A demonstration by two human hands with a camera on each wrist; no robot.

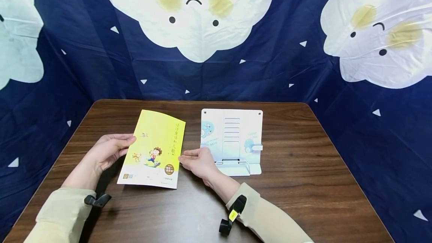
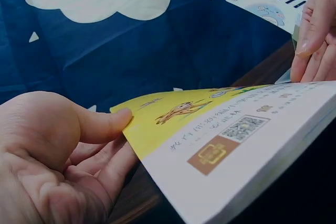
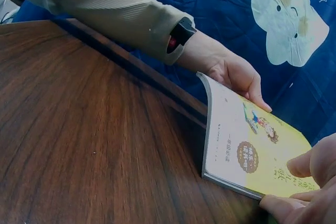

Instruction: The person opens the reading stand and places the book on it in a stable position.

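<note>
A thin book (image 1: 152,145) with a yellow and white cover, showing a running child and Chinese characters, is held tilted above the table. My left hand (image 1: 109,149) pinches its left edge, thumb on the cover and fingers underneath, as the left wrist view shows. At the opposite edge, my right hand (image 1: 199,162) holds the book with the thumb on the cover side; its fingers (image 3: 283,205) are at the edge, partly out of frame. Just beyond the right hand stands a white book stand (image 1: 233,134) with blue cartoon prints, slots and a wire support.
The brown wooden table (image 1: 297,190) extends under both arms. Behind it hangs a dark blue cloth (image 1: 287,10) with white clouds and small triangles. Each sleeve carries a black wrist strap (image 1: 237,205).
</note>
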